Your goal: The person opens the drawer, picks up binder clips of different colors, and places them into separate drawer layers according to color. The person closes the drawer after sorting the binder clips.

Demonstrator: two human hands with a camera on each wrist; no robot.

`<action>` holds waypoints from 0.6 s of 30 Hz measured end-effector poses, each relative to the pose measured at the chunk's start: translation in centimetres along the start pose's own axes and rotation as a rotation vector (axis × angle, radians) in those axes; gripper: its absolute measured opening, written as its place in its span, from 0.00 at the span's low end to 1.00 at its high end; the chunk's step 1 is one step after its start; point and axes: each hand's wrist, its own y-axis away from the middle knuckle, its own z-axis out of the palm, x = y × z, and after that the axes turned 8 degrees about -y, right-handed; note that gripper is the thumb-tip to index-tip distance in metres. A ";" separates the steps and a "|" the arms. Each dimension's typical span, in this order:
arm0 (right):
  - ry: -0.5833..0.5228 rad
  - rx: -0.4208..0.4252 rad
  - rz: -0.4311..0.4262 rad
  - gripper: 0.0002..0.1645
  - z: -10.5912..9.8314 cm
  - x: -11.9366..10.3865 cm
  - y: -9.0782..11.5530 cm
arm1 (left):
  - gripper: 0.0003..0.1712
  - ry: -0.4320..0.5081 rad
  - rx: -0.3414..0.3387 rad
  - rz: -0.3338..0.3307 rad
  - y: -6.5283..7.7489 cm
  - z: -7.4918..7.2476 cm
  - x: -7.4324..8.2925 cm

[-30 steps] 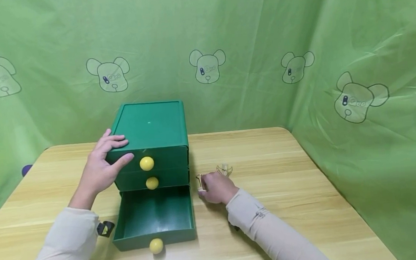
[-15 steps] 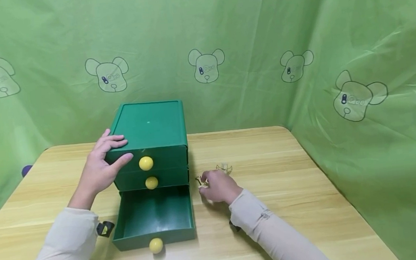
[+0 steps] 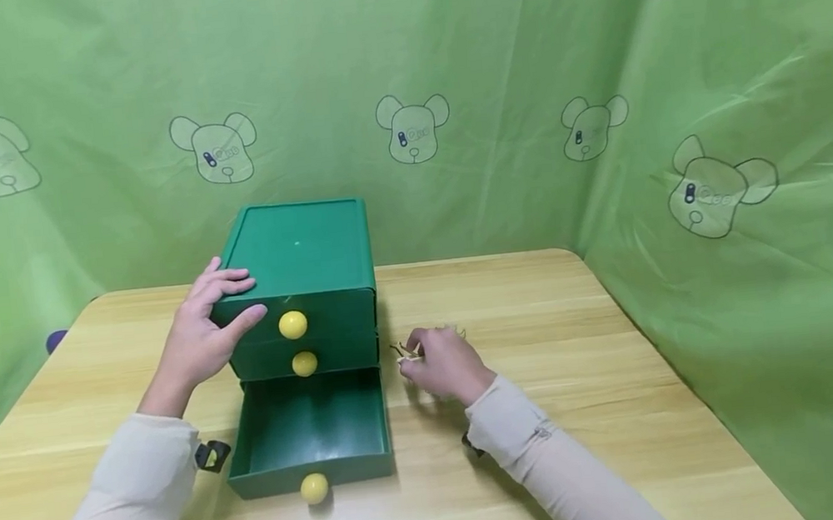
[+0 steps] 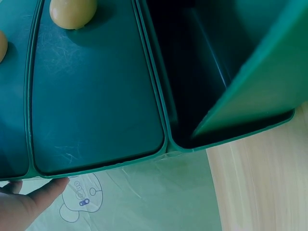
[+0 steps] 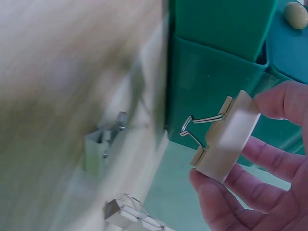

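Note:
My right hand (image 3: 445,366) pinches a cream binder clip (image 5: 230,139) by its ends, between thumb and fingertips. In the right wrist view the clip's wire handle points away from the palm, and the clip is off the tabletop. Against the upper left front corner of a green drawer cabinet (image 3: 303,250) lies my left hand (image 3: 201,335), fingers over the top edge and thumb across the front. The bottom drawer (image 3: 317,475) is pulled out, and its visible floor is bare. Both upper drawers, with yellow round knobs, are closed.
Two more binder clips lie on the wooden table (image 3: 527,308): one pale clip (image 5: 94,149) and another clip (image 5: 132,214) nearer the cabinet. In the head view my right hand mostly hides them. Green curtains (image 3: 489,77) surround the table's back and sides.
My right hand has risen from the tabletop and shifted slightly away from me, with the binder clip in its fingers. The left hand and the cabinet stay put.

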 end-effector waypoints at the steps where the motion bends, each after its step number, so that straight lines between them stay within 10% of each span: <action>1: 0.001 0.007 -0.002 0.14 -0.1 -0.1 0.1 | 0.21 0.000 0.000 0.001 0.0 0.0 0.0; 18: -0.001 0.070 -0.046 0.15 -0.9 -0.3 1.1 | 0.20 0.004 0.008 0.011 0.0 0.1 0.0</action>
